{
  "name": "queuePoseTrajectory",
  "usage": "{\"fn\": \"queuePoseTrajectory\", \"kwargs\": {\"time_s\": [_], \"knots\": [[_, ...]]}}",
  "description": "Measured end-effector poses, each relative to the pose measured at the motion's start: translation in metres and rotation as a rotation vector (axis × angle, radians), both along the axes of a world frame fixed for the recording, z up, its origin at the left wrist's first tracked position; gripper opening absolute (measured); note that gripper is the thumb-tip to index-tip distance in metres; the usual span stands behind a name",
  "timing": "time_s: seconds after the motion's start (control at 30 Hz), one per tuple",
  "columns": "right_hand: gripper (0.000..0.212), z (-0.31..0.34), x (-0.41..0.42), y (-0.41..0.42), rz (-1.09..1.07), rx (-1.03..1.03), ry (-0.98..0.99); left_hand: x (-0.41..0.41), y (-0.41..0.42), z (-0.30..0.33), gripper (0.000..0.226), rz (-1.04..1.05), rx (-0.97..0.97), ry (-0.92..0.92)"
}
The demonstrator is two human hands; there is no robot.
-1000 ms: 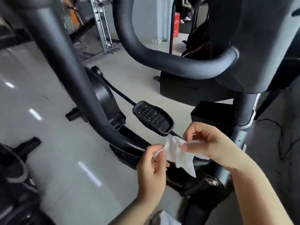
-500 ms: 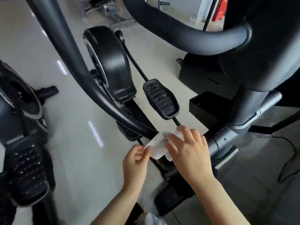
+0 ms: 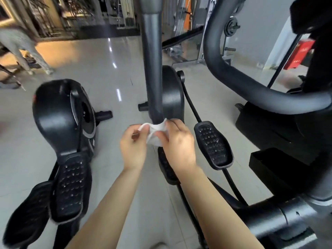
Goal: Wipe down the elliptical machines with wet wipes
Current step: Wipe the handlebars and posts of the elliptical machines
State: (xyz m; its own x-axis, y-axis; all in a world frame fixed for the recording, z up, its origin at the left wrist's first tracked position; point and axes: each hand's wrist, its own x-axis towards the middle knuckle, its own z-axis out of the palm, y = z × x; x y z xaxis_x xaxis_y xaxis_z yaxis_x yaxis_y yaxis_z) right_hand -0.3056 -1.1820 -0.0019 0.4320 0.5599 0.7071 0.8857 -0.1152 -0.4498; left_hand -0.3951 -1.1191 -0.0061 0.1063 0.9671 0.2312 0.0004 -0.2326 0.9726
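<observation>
No legible text, only blurred red box (image 3: 299, 53) markings

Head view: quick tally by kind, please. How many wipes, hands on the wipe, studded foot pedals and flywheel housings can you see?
White wet wipe: 1
Bare hands gripping the wipe: 2, left hand, right hand
Black studded foot pedals: 2, one at right, one at lower left
Black rounded flywheel housings: 2, one at left, one behind the grey upright bar
Total: 7

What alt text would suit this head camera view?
Two bare hands, left hand and right hand, hold a crumpled white wet wipe against a black upright elliptical bar, above a glossy grey tiled floor.
</observation>
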Motion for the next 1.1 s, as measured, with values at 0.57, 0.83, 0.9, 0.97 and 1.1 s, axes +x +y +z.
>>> {"fn": "queuePoseTrajectory", "kwargs": {"time_s": [0.57,0.83,0.9,0.97,1.1], "knots": [[0.038,0.108,-0.016,0.039,-0.059,0.559,0.037,-0.021,0.016,0.128,0.02,-0.093,0.458,-0.21],[0.03,0.111,-0.016,0.032,0.066,0.467,0.202,-0.024,-0.003,0.128,0.03,-0.132,0.371,-0.192],[0.024,0.146,-0.015,0.036,0.081,0.578,0.211,-0.026,-0.006,0.142,0.025,-0.135,0.424,-0.224],[0.023,0.159,-0.016,0.039,0.072,0.636,0.184,-0.029,-0.004,0.151,0.021,-0.132,0.465,-0.226],[0.04,0.111,-0.026,0.031,0.008,0.52,-0.005,-0.031,-0.002,0.155,0.023,-0.171,0.385,-0.172]]}}
